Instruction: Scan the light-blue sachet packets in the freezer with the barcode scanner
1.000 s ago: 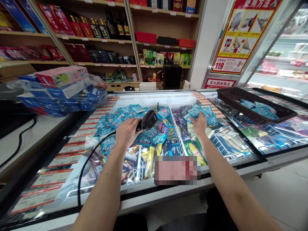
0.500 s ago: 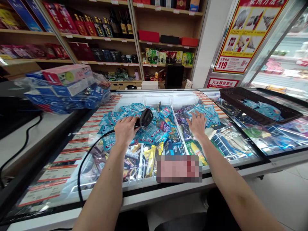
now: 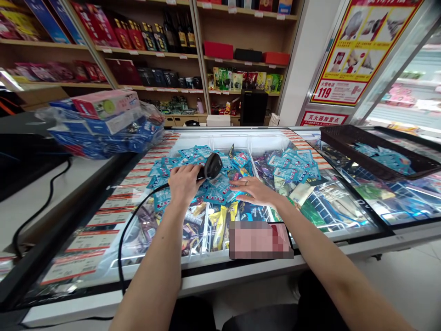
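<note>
Head view: a glass-topped freezer (image 3: 213, 283) stretches across, a brown tray (image 3: 347, 154) on its right end. Blue packets (image 3: 215, 192) lie spread mid-freezer, a smaller cluster (image 3: 298, 166) right of its centre. At the freezer's middle, the right hand (image 3: 255, 189) reaches flat, fingers extended, over packets, contact unclear to me; the left hand (image 3: 185, 181) grips a black scanner (image 3: 212, 166).

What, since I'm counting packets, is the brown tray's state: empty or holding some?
Holding some: several blue packets lie inside the brown tray, within its raised rim.
</note>
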The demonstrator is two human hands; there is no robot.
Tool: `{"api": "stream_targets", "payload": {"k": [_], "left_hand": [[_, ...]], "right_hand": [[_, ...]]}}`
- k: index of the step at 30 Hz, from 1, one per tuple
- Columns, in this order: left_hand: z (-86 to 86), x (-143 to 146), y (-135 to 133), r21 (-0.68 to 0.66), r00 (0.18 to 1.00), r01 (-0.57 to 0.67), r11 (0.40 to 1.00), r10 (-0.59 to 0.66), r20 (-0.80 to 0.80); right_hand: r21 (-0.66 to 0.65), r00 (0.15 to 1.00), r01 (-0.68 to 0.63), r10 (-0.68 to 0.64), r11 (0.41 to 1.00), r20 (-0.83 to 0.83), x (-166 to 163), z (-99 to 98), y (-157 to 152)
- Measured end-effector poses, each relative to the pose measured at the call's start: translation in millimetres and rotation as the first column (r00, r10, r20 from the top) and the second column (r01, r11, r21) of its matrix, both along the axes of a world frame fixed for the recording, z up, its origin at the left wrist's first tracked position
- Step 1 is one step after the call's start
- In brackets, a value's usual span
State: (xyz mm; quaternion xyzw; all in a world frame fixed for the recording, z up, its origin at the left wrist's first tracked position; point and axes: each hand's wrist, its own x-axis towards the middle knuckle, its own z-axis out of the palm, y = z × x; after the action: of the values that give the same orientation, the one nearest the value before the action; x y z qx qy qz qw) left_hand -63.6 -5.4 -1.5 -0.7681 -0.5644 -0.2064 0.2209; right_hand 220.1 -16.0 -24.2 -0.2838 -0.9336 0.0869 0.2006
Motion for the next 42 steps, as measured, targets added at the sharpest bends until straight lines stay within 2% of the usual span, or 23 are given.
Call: {"api": "stream_targets", "payload": {"k": [3,6,10,13,17,25,29,33,37,42], "left_hand": [[1.0,0.3,-0.3,0.000,1.000,0.001,1.000,-0.001,0.000],[2.2,1.8,-0.7,-0.007,1.000,0.016,1.000,-0.016,-0.017],[4.1,7.1,-2.5,-0.001,0.997,0.053,0.999,-0.053,-0.055],[4.9,13.5,-4.3,-0.015,0.994,0.089,0.996,-0.090,-0.068],[3.6,21.6,-4.7,-0.073,0.983,0.163,0.984,-0.168,-0.069],[1.8,25.3,-4.2,-0.097,0.973,0.209,0.973,-0.217,-0.076],[2.3,25.5,-4.4,-0.096,0.976,0.198,0.975,-0.205,-0.067],[4.0,27.2,-4.8,-0.105,0.965,0.250,0.963,-0.256,-0.054],[5.1,30.6,-6.0,-0.118,0.947,0.307,0.944,-0.315,-0.057],[5.0,33.2,-7.4,-0.127,0.941,0.328,0.936,-0.336,-0.043]], "right_hand": [[-0.032,0.990,0.124,-0.126,0.992,-0.061,13.7,-5.4,8.9],[-0.049,0.944,0.289,-0.293,0.956,-0.150,31.9,-15.3,17.3],[-0.045,0.836,0.489,-0.482,0.871,-0.262,43.4,-28.4,23.5],[0.003,0.793,0.576,-0.558,0.817,-0.244,43.2,-34.0,27.6],[0.009,0.791,0.594,-0.583,0.804,-0.184,43.3,-37.6,33.7],[-0.178,0.700,0.642,-0.665,0.745,-0.260,45.4,-34.7,36.8],[-0.325,0.602,0.630,-0.707,0.706,-0.371,50.1,-32.5,35.3],[-0.485,0.467,0.536,-0.722,0.690,-0.511,56.3,-31.8,37.2],[-0.488,0.400,0.536,-0.717,0.688,-0.571,60.6,-33.7,41.6],[-0.472,0.393,0.552,-0.714,0.687,-0.580,62.3,-37.6,44.5]]}}
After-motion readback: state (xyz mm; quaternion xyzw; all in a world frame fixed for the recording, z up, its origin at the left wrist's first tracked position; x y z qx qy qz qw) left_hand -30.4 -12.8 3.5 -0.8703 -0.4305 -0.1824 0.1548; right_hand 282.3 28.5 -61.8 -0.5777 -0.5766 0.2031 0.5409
